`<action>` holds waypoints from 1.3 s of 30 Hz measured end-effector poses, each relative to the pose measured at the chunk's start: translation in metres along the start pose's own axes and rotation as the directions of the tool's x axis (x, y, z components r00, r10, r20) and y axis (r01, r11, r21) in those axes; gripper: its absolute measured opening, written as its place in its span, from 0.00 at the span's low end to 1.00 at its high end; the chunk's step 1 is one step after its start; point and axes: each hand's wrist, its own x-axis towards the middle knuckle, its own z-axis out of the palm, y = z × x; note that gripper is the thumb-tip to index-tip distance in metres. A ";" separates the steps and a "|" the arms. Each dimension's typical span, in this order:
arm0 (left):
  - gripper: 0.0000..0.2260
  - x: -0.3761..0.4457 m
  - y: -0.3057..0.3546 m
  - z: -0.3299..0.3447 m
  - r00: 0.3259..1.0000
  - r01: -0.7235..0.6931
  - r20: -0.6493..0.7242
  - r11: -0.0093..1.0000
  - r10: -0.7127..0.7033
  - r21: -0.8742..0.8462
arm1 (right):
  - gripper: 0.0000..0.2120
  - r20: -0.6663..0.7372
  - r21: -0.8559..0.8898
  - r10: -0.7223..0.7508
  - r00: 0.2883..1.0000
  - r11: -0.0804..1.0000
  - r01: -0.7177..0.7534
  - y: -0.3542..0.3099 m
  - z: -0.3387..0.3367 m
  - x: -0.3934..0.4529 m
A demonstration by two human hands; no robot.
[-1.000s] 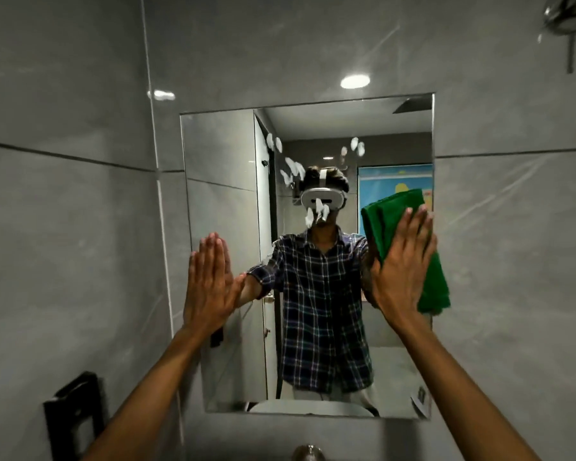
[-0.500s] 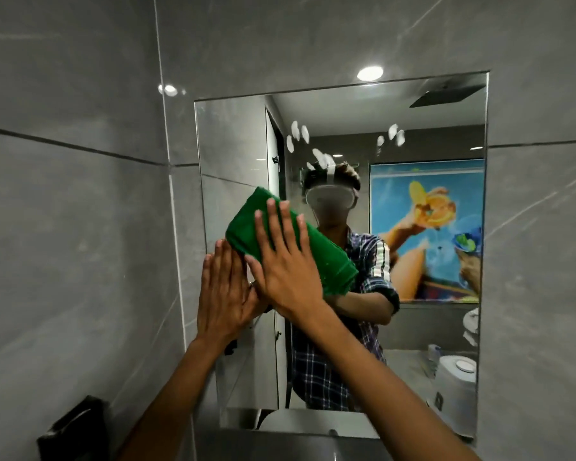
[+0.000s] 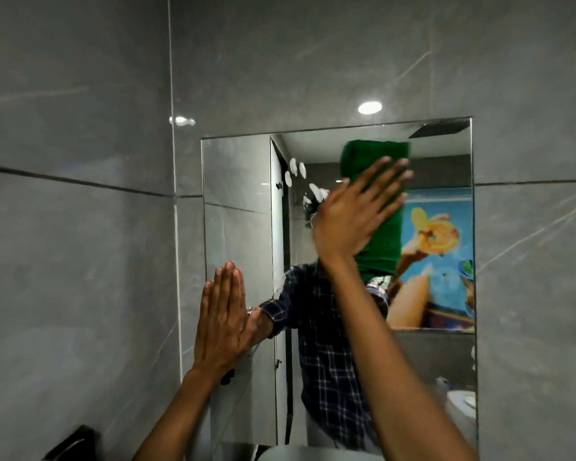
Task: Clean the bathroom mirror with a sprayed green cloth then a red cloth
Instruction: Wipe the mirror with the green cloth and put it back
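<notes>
The rectangular mirror (image 3: 240,181) hangs on the grey tiled wall ahead of me. My right hand (image 3: 353,214) lies flat, fingers spread, pressing a folded green cloth (image 3: 384,237) against the upper middle of the glass. The cloth reaches almost to the mirror's top edge. White smudges (image 3: 296,171) mark the glass just left of that hand. My left hand (image 3: 223,321) rests flat with fingers together on the mirror's lower left edge, holding nothing. No red cloth is in view.
Grey tiled walls (image 3: 80,261) meet in a corner left of the mirror. A black fixture (image 3: 74,444) sits on the left wall at the bottom. A white basin rim (image 3: 313,454) shows under the mirror. The glass reflects a person in a checked shirt and a colourful picture.
My right hand has swept the green cloth from the mirror's right side to its left, then up to the top middle. My left hand stays pressed on the lower left edge.
</notes>
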 end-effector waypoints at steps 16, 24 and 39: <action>0.35 -0.002 -0.001 0.002 0.999 -0.015 -0.028 0.999 0.016 0.030 | 0.32 0.033 -0.085 -0.107 0.994 0.990 0.109 0.114 -0.034 0.070; 0.34 0.000 0.001 0.000 0.999 -0.023 -0.035 0.999 0.024 0.022 | 0.33 0.061 0.048 -0.173 0.983 0.984 0.171 -0.043 0.011 0.023; 0.37 -0.001 -0.005 0.006 0.997 -0.040 -0.059 0.994 0.046 0.099 | 0.37 0.314 0.072 -0.742 0.592 0.641 0.764 0.060 0.003 -0.038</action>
